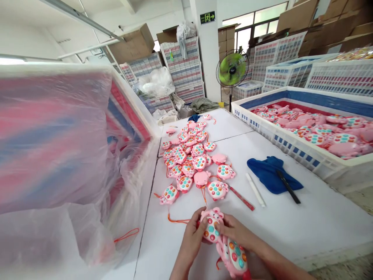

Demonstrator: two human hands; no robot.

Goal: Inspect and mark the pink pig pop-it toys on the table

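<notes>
My left hand (192, 233) and my right hand (236, 230) both grip one pink animal-shaped toy (212, 229) near the table's front edge. It has a white panel with red, orange and turquoise buttons, facing up. Both thumbs rest on the panel, and most other fingers are hidden behind the toy. A second pink toy (234, 254) lies below it, partly under my right wrist; I cannot tell whether my right hand touches it. An orange cord (177, 220) runs out beside my left hand. Ahead is a loose pile of similar toys (186, 155), some with orange cords.
On the white table (180, 256) lie a white pen (255, 189), a red stick-like tool (241, 197) and a blue cloth (272, 175) under a black pen-like tool (288, 186). A toy-filled crate (320, 155) stands right; a plastic-lined crate (58, 147) stands left. A green fan (232, 70) stands behind.
</notes>
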